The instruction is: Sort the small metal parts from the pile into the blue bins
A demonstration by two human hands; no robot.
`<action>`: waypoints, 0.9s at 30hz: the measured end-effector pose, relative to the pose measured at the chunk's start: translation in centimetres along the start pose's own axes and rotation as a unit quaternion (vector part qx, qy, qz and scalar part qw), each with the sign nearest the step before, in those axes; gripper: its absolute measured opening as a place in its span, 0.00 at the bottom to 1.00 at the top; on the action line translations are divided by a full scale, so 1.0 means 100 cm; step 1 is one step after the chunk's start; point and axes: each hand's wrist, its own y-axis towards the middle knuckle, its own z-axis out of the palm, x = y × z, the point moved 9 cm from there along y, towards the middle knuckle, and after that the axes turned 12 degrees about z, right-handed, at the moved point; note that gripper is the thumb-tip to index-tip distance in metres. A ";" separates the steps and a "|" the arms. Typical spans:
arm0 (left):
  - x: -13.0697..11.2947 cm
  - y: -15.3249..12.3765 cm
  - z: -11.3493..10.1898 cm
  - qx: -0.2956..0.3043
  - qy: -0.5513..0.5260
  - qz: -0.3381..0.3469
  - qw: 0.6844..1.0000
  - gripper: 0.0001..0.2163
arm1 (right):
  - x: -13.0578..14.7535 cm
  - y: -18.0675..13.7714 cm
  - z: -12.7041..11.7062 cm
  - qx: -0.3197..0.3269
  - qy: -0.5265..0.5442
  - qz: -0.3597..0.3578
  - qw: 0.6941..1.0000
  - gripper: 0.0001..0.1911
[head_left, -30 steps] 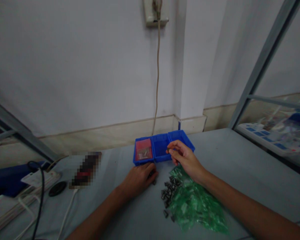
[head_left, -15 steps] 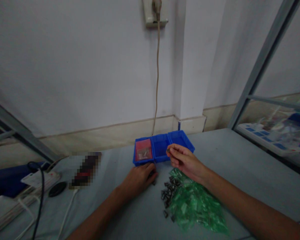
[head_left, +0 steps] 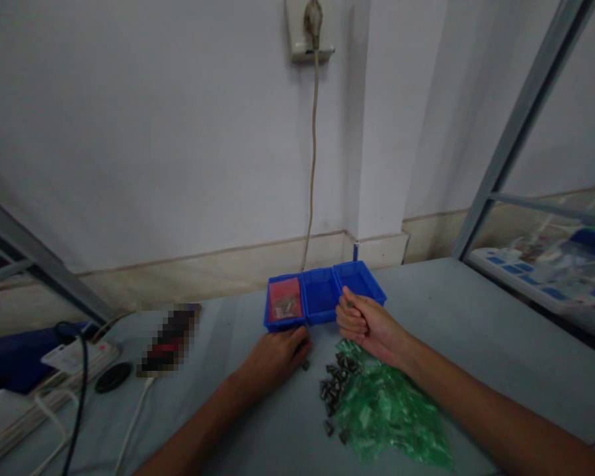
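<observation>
Far left of the grey table (head_left: pixel 476 311): power strip (head_left: pixel 74 354), black cable (head_left: pixel 80 396), dark round disc (head_left: pixel 113 375), then a pixel-masked object (head_left: pixel 171 337) impossible to identify.

Toward centre, left hand (head_left: pixel 275 357) palm-down on the tabletop, fingers curled, knuckles just short of the near wall of the blue tray (head_left: pixel 321 297). Cannot tell whether anything is pinched beneath, the fingertips hidden under the hand itself. Just right of those fingertips, one stray dark piece (head_left: pixel 306 364), touching or nearly so; too small to settle.

Behind, three blue compartments side by side, long axis running left to right along the wall. Red packet (head_left: pixel 284 299) in the left one; middle and right apparently bare, floors partly shadowed. Above, beige cord (head_left: pixel 312 165) dropping from a wall socket (head_left: pixel 310 30).

Right hand (head_left: pixel 369 324) clenched into a fist, thumb on top, hovering at the near rim where middle and right compartments meet. Contents of the fist hidden; a faint speck at the thumb tip too small to read.

Below and slightly left of that fist, heap of small dark parts (head_left: pixel 336 383) at the near-left edge of a pile of green plastic bags (head_left: pixel 391 416), roughly midway between the two hands, left fingertips marginally closer.

Far right, slanted metal post (head_left: pixel 520 125) and a neighbouring bench (head_left: pixel 540 281), blurred and cut off by the frame.
</observation>
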 end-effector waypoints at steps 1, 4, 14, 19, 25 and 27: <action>0.000 0.000 0.001 0.002 0.000 -0.001 1.000 0.07 | 0.000 0.000 0.000 -0.001 0.002 0.003 1.000 0.25; 0.001 0.000 0.001 -0.001 0.003 -0.007 1.000 0.07 | 0.001 0.000 -0.001 -0.006 0.007 0.009 1.000 0.25; 0.002 0.001 0.001 0.005 0.004 -0.013 1.000 0.07 | 0.007 -0.001 -0.015 -0.071 -0.002 -0.044 0.997 0.14; 0.002 0.001 0.002 0.000 0.002 -0.008 1.000 0.08 | 0.008 -0.004 -0.016 -0.094 -0.036 -0.055 0.993 0.15; 0.001 0.001 0.001 0.002 -0.002 -0.007 1.000 0.08 | 0.013 -0.004 -0.016 -0.112 -0.096 -0.089 0.985 0.15; 0.001 0.001 0.001 0.005 0.000 -0.011 1.000 0.08 | 0.014 -0.003 -0.018 -0.119 -0.098 -0.095 0.983 0.15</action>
